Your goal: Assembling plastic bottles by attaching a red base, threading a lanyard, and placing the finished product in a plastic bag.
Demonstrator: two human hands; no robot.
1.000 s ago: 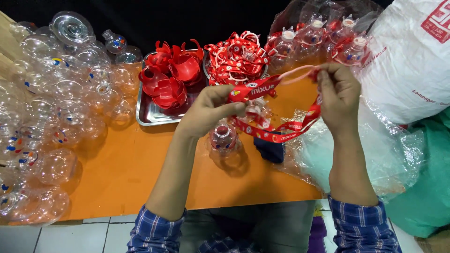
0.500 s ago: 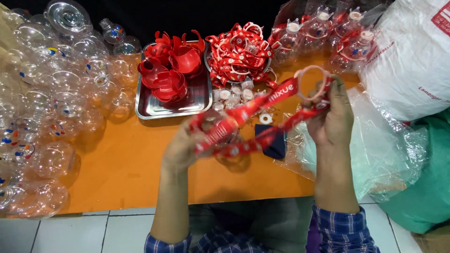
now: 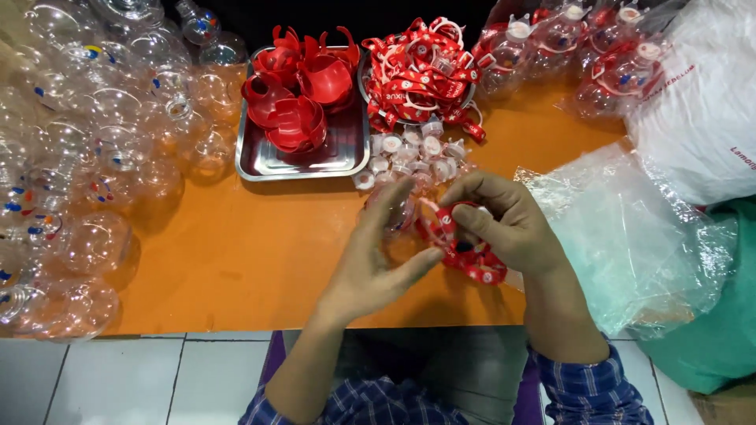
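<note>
Orange desk [image 3: 236, 260] spans the view; white tiled floor [image 3: 118, 382] along its near edge.

Right side: large clear plastic bag [image 3: 630, 236] lies crumpled on the desk edge, over a green bag [image 3: 709, 330]. White sack [image 3: 701, 118] behind it, at far right.

Left side: heap of clear round plastic bottles [image 3: 87, 157], some with coloured dots, covers the left third of the desk.

Far centre: steel tray [image 3: 303, 157] holding red plastic handle pieces [image 3: 299, 94]. Just right of the tray, a pile of red printed straps [image 3: 417, 75]. Far right corner: finished clear bottles with red straps [image 3: 583, 47], white caps on.

Between strap pile and hands: cluster of small white caps [image 3: 413, 153] loose on the desk.

Left hand [image 3: 378, 260]: mostly open, fingers spread and extended, thumb out toward the right. Fingertips rest against a small clear bottle [image 3: 398, 212] at desk centre; the bottle is partly hidden behind the fingers. Loose steadying contact, not a full wrap.

Right hand [image 3: 508, 224]: curled, fingers pinching a red strap [image 3: 465, 252] just right of the bottle. The strap bunches under the hand, a loop trailing onto the desk below the knuckles. Its end near the bottle neck; whether attached, cannot tell.

Both sleeves [image 3: 591, 389] blue plaid, at bottom of view.
</note>
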